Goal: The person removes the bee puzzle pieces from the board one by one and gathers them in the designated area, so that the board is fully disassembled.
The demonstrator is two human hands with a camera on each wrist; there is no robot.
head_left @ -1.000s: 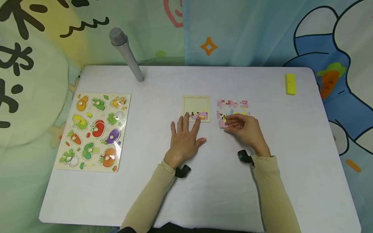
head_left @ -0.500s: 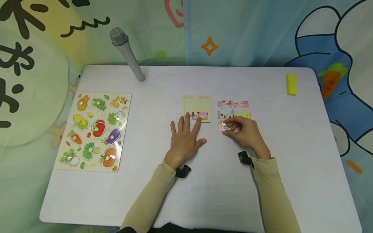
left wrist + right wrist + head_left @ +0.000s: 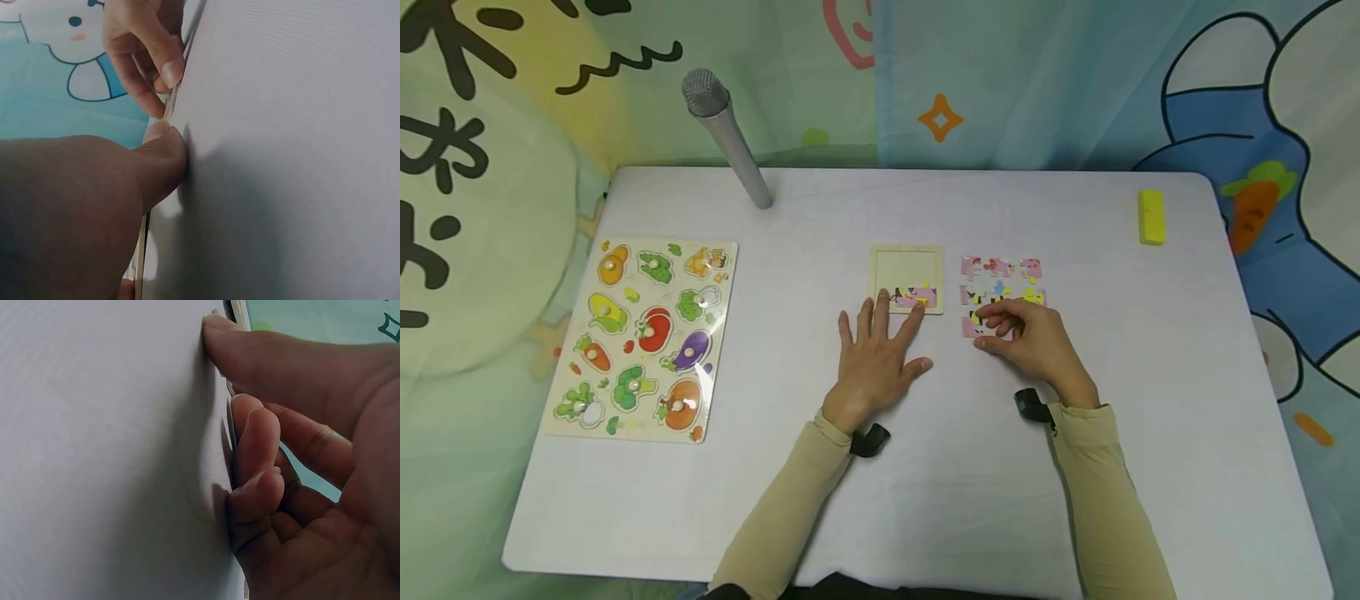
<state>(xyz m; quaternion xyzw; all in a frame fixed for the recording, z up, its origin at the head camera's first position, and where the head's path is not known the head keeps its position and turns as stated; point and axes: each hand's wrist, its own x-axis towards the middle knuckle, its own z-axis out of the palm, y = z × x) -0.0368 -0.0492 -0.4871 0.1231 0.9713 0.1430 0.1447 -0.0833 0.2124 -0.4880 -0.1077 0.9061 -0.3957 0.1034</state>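
Observation:
A small wooden puzzle tray [image 3: 906,265] lies mid-table, with joined pink and yellow pieces [image 3: 919,297] along its lower edge. My left hand [image 3: 874,362] lies palm down with fingers spread, index and middle fingertips at the tray's lower edge. To the tray's right, several loose jigsaw pieces [image 3: 997,267] lie in rough rows. My right hand [image 3: 1033,337] pinches a pink puzzle piece [image 3: 969,327] at the lower left of these rows, between thumb and index finger. Part of the lowest row is hidden under this hand. In the right wrist view its other fingers [image 3: 257,447] are curled.
A vegetable peg puzzle board [image 3: 651,333] lies at the left of the white table [image 3: 940,508]. At the back left stands a grey microphone [image 3: 730,137], tilted in view. A yellow block [image 3: 1152,217] sits at the back right corner.
Between a second and half a second ago, my right hand shifted the lower-left piece slightly toward me, away from the row above. Since then it has stayed nearly still. The left hand barely moved.

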